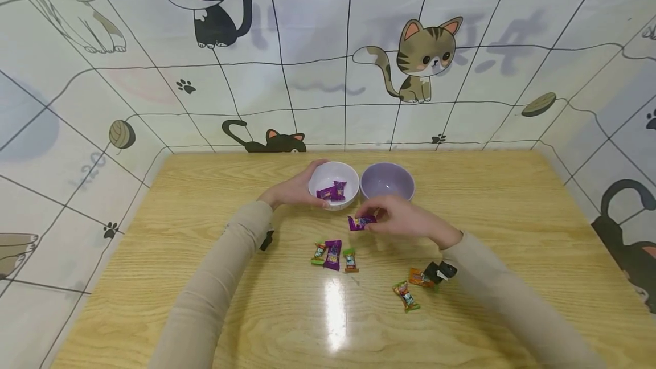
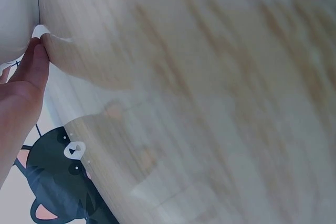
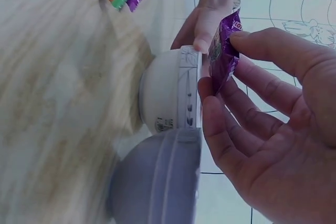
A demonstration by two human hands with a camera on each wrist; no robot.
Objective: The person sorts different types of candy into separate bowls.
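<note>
My left hand [image 1: 294, 189] grips the white bowl [image 1: 328, 171] at its left side, the thumb at the near rim and fingers round the far side. Two purple-wrapped candies [image 1: 334, 191] lie inside that bowl. Between thumb and fingers, my right hand [image 1: 402, 220] pinches another purple-wrapped candy [image 3: 224, 53], in front of the two bowls. Right beside the white bowl stands a lavender bowl [image 1: 385, 178], no candy showing in it. In the right wrist view the pinched candy is above the level of the bowl rims.
Nearer me on the wooden table [image 1: 277, 312] lie a purple candy [image 1: 332, 255] and two green-orange candies, one [image 1: 351, 261] at its right. Beside my right forearm are an orange candy [image 1: 420, 277] and a green-ended one [image 1: 406, 296]. A cat-printed wall [image 1: 318, 73] backs the table.
</note>
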